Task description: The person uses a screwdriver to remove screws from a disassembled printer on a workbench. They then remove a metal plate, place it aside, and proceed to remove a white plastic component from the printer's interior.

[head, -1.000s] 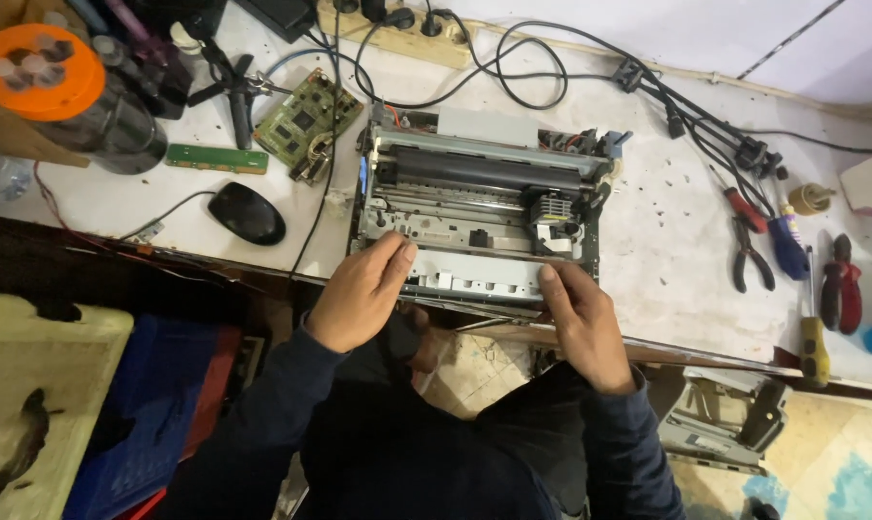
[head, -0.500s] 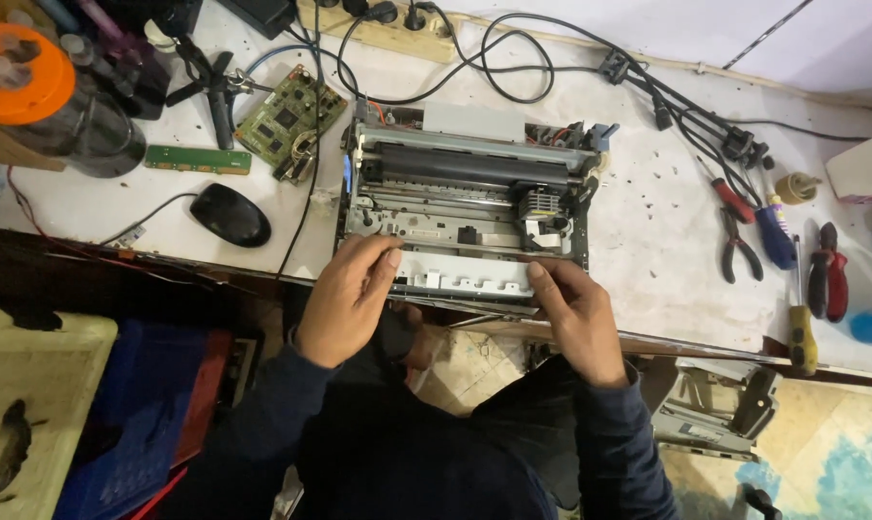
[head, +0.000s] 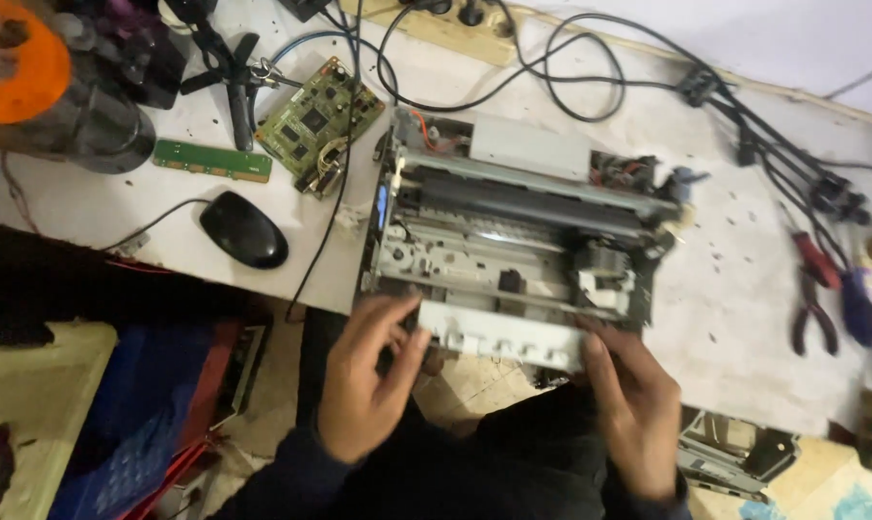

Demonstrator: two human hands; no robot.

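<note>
An opened printer mechanism (head: pixel 518 226), grey and white with its cover off, lies on the white workbench (head: pixel 744 289) at the near edge. A white plastic front strip (head: pixel 501 337) hangs off its front. My left hand (head: pixel 368 380) grips the strip's left end, fingers curled around it. At the strip's right end is my right hand (head: pixel 633 400), its thumb pressed on the corner.
A black mouse (head: pixel 244 229), a green circuit board (head: pixel 318 120) and a narrow green board (head: pixel 212 160) lie left of the printer. Black cables (head: pixel 551 67) loop behind it. Red pliers (head: pixel 813 289) and a blue-handled tool (head: pixel 859 308) lie at the right. A blue crate (head: pixel 137 433) stands below left.
Both hands have come nearer to me with the white strip, which now stands out from the printer's front. The view has shifted closer to the printer.
</note>
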